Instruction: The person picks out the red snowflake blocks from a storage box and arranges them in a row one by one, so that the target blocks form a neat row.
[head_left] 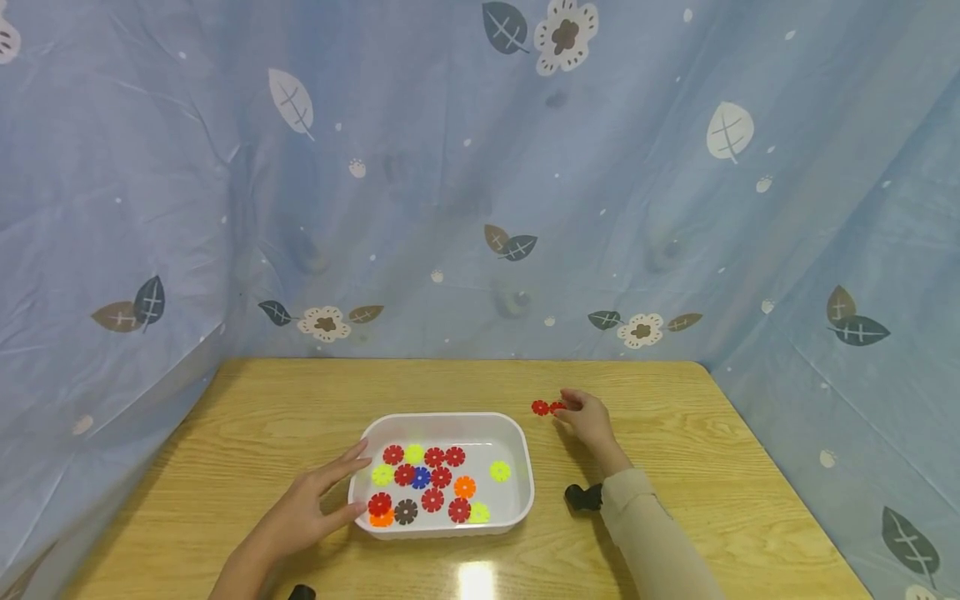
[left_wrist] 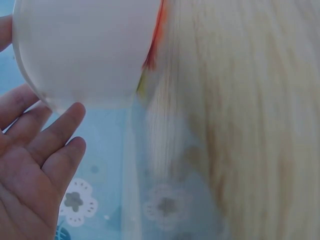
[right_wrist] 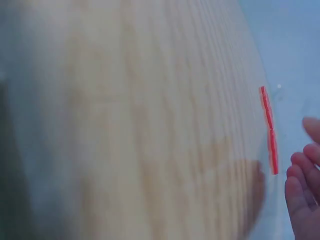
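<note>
A white plastic tub (head_left: pixel 480 433) holds several flower-shaped discs, among them red (head_left: pixel 454 456), yellow (head_left: pixel 500 471), orange (head_left: pixel 465 487), blue (head_left: pixel 420 477) and dark brown ones (head_left: pixel 406 512). My left hand (head_left: pixel 318 496) rests with spread fingers at the tub's left end, thumb near the front corner; the left wrist view shows its fingertips (left_wrist: pixel 75 112) by the tub's outer wall. Beyond the tub's right rear corner, two red discs (head_left: pixel 541 407) lie side by side on the table. Right beside them is my right hand (head_left: pixel 590 419), fingers loosely bent; in the right wrist view a gap separates its fingers from the red discs (right_wrist: pixel 270 130).
The wooden table (head_left: pixel 300 387) runs back to a blue patterned curtain (head_left: pixel 420 192), which also hangs at both sides. A black object (head_left: pixel 582 497) shows beside the right wrist, and another dark piece (head_left: pixel 302 592) by the left forearm.
</note>
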